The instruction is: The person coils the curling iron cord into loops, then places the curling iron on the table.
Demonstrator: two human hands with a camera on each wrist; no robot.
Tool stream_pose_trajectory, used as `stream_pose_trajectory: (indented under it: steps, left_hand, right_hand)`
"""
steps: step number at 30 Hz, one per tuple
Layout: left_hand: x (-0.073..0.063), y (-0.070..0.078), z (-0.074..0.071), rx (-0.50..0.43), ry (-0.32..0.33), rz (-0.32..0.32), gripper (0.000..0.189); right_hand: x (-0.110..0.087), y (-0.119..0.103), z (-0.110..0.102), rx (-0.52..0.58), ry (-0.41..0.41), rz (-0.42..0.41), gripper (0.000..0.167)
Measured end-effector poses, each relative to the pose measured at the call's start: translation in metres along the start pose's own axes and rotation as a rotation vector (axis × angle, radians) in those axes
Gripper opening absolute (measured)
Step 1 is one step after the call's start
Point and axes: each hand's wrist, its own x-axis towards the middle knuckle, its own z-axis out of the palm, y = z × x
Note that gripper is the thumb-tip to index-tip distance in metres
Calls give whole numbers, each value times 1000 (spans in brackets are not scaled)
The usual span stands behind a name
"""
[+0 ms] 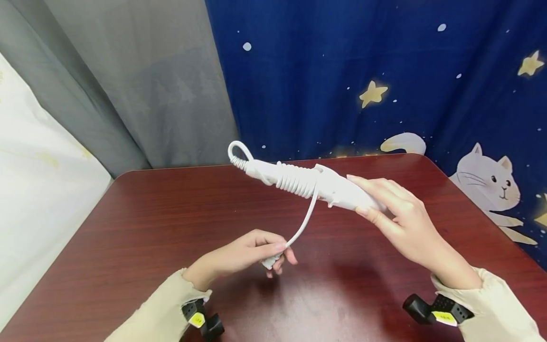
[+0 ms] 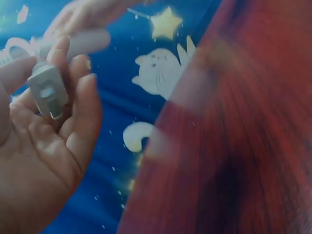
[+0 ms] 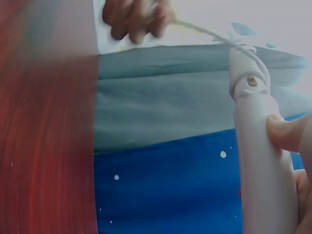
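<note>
A white hair straightener [image 1: 350, 192] is held in the air above the table, tilted with its cord end up and to the left. My right hand [image 1: 406, 218] grips its far end, thumb on one side and fingers on the other. Several turns of white cord [image 1: 296, 179] are wound around the handle, and a small loop stands at its tip. From the coil a free length of cord runs down to my left hand [image 1: 252, 249]. That hand pinches the cord at the plug [image 2: 48, 90], whose prongs point toward the palm in the left wrist view.
Below both hands lies a dark red wooden table [image 1: 171, 213]. Behind it hang a grey curtain [image 1: 171, 95] and a blue curtain [image 1: 307, 85] with stars and a cat. White cloth [image 1: 38, 190] hangs at the left. Each wrist wears a small black camera.
</note>
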Motion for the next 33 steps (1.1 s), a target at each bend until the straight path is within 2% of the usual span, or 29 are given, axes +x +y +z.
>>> stream_pose_trajectory:
  steps: [5,9,13,15,16,19,24,30,33]
  left_hand:
    - [5,-20,-16,-50,29,-42,35]
    - [5,-31,-29,-9,53,-53,33]
    - [10,-29,-38,69,36,46,19]
    - [13,-23,-42,69,41,65,16]
    - [13,-19,-44,103,35,74,16]
    - [13,-4,-48,169,29,10,20]
    - [14,26,-51,377,-57,-41,16]
    - [15,56,-46,474,-162,-132,15]
    - [16,67,-43,526,-192,-159,16]
  right_hand:
    - [-1,-8,-4,57,-83,-74,43]
    - [-1,-14,-5,82,-139,-178,37]
    - [-2,-17,-5,94,-195,-239,37]
    - [-4,-17,-5,93,-221,-252,37]
    - [-5,-16,-5,91,-237,-258,38]
    - [-7,-16,-4,54,-283,-279,41]
    - [-10,-16,-2,-21,-345,-341,37]
    - [-11,-16,0,-56,-476,-274,44]
    - [-10,-16,3,-91,-474,-272,43]
